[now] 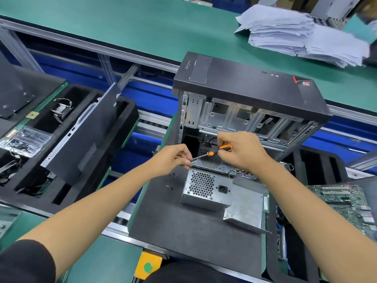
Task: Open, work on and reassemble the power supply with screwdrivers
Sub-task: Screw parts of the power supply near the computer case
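**Around the workstation**

A stack of white papers (302, 35) sits on the green bench top (142, 27) at the far right. To the left, a black side panel (85, 139) leans in a black foam tray (67, 193), near a clear bag of small parts (26, 140). A green circuit board (344, 203) lies at the right edge. A green button on a yellow plate (148, 267) sits at the near edge.

Bare forearms; a short black sleeve (24, 260) at left.

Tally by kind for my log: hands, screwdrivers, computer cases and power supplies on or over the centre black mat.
Hands: 2, left hand, right hand
Screwdriver: 1
Computer case: 1
Power supply: 1
Total: 5
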A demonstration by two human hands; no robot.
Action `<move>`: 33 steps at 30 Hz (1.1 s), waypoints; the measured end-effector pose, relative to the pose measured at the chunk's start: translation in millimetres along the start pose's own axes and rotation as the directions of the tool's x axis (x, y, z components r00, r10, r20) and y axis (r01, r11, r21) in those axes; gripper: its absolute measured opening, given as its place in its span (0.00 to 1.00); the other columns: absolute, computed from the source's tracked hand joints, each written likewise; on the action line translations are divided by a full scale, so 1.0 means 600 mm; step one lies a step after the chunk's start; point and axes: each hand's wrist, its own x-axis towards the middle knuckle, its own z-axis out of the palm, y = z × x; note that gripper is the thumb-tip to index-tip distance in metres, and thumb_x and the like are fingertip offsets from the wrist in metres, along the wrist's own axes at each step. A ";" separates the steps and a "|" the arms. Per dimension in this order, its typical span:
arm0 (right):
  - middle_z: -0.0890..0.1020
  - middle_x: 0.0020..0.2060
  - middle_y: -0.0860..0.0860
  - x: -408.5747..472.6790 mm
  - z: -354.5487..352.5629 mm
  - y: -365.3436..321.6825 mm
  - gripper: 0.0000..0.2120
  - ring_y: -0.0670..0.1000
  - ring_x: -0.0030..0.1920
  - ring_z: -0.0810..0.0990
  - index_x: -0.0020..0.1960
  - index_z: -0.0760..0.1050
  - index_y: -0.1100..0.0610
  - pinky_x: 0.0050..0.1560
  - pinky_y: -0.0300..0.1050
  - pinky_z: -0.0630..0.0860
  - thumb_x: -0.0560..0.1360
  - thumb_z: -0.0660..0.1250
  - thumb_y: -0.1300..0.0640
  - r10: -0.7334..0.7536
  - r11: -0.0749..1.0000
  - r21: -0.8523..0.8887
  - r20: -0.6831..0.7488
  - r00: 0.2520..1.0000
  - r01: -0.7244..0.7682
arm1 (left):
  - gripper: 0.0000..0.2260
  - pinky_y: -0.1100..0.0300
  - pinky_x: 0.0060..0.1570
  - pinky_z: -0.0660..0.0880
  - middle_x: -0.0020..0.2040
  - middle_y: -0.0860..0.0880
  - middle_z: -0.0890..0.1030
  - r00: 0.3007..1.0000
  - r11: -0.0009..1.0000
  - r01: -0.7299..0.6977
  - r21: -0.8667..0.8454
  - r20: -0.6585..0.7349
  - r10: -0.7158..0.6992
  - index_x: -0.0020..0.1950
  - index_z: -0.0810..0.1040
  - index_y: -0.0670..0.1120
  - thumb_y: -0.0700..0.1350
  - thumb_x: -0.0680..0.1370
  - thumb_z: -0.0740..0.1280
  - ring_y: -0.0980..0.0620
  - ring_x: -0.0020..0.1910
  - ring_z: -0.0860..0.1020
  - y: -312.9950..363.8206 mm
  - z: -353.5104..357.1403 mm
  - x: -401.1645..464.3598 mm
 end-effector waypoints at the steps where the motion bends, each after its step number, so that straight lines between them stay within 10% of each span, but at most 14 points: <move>1: 0.73 0.26 0.45 0.004 -0.007 -0.001 0.06 0.53 0.31 0.73 0.41 0.69 0.45 0.32 0.40 0.66 0.66 0.60 0.46 -0.019 1.000 -0.019 0.021 1.000 0.019 | 0.04 0.62 0.53 0.80 0.44 0.53 0.87 1.000 1.000 -0.007 0.016 0.005 0.007 0.51 0.79 0.48 0.40 0.80 0.71 0.56 0.45 0.86 0.005 0.004 0.004; 16: 0.71 0.25 0.45 0.049 -0.012 -0.042 0.05 0.42 0.28 0.69 0.43 0.65 0.46 0.28 0.42 0.58 0.72 0.62 0.49 -0.249 0.940 -0.176 0.232 0.940 0.292 | 0.11 0.58 0.46 0.76 0.41 0.68 0.82 0.983 0.955 0.181 0.236 -0.063 -0.171 0.38 0.80 0.68 0.54 0.70 0.80 0.67 0.45 0.79 -0.001 0.045 0.016; 27: 0.70 0.24 0.46 0.067 0.006 -0.042 0.05 0.44 0.27 0.70 0.42 0.65 0.47 0.28 0.41 0.60 0.72 0.62 0.49 -0.244 0.941 -0.165 0.271 0.931 0.295 | 0.11 0.74 0.42 0.71 0.38 0.62 0.84 0.973 0.956 0.225 0.186 0.000 -0.229 0.38 0.81 0.59 0.48 0.71 0.81 0.67 0.41 0.81 -0.005 0.045 0.027; 33: 0.72 0.27 0.45 0.085 0.007 -0.057 0.06 0.45 0.28 0.69 0.41 0.66 0.48 0.28 0.42 0.57 0.73 0.63 0.50 -0.213 0.949 -0.165 0.284 0.935 0.267 | 0.10 0.62 0.46 0.78 0.41 0.54 0.86 0.970 0.960 0.241 0.139 -0.024 -0.240 0.39 0.81 0.54 0.43 0.73 0.80 0.58 0.42 0.84 -0.004 0.054 0.027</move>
